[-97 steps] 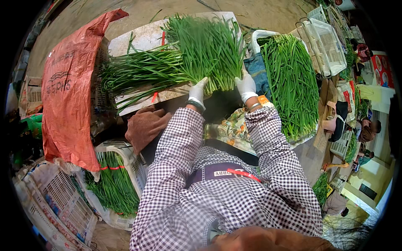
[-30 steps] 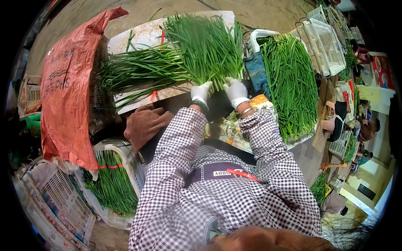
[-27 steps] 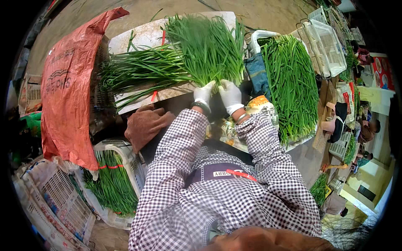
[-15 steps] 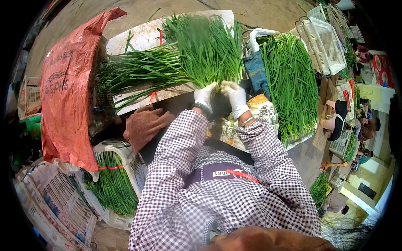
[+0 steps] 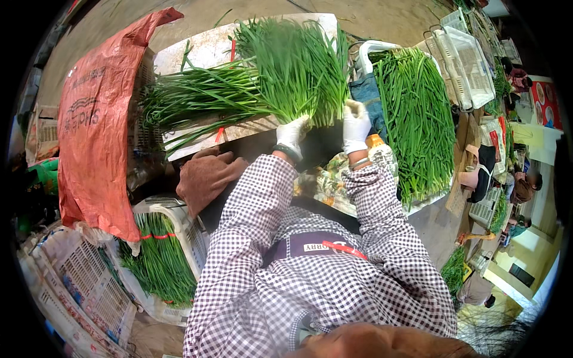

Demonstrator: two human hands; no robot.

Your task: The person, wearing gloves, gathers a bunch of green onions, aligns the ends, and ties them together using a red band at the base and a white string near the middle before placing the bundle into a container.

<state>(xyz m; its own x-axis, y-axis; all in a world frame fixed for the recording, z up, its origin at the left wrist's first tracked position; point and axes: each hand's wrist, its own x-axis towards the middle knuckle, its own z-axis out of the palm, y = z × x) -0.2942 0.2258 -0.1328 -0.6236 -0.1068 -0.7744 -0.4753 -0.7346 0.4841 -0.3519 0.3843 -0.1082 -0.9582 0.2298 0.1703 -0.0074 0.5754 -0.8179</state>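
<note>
On one pale desk (image 5: 179, 58) I count two leafy green heaps, a sideways heap (image 5: 206, 95) and a fanned heap (image 5: 298, 65). The left hand (image 5: 292, 136) has fingers pinched on the fanned heap's stem ends; the right hand (image 5: 356, 124) curls narrow beside it, holding what I can't tell.

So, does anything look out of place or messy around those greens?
A little. A thin green strand, probably a loose leaf, lies on the ground beyond the white board, apart from the greens. A red strip crosses the dark panel on the checked garment and looks stray, though it may be attached.
</note>
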